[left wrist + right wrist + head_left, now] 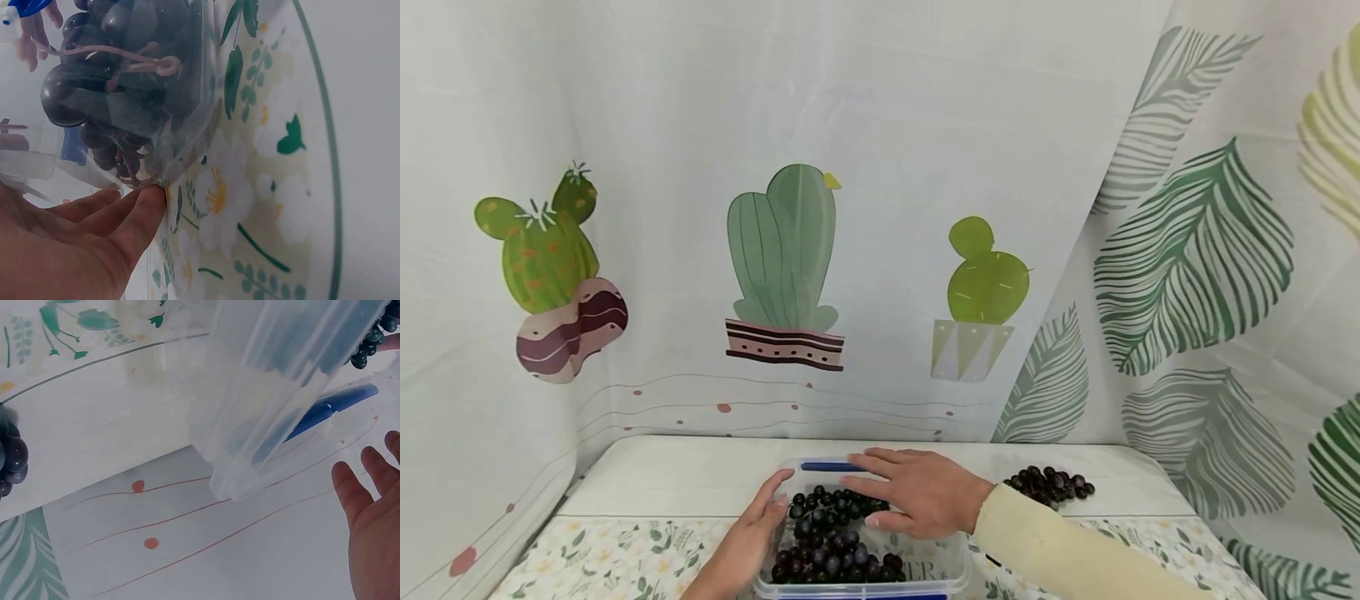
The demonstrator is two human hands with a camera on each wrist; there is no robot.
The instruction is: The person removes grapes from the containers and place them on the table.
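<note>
A clear plastic container (936, 587) with blue clips stands on the table, its top uncovered. Bunches of dark grapes (820, 560) lie inside, mostly on the left and front. Along its left wall is my left hand (741, 537); in the left wrist view its fairly straight fingers (149, 209) touch the outside near the bottom. Over the container's back right part extends my right hand (925, 492), palm down, fingers spread and holding nothing. The right wrist view shows its fingers (351, 490) apart from the clear wall.
Another bunch of dark grapes (1051, 485) lies on the table to the right, beyond my right forearm. A flowered cloth (658, 550) covers the near part of the white table (700, 471). Behind hangs a curtain (887, 400) printed with cacti and leaves.
</note>
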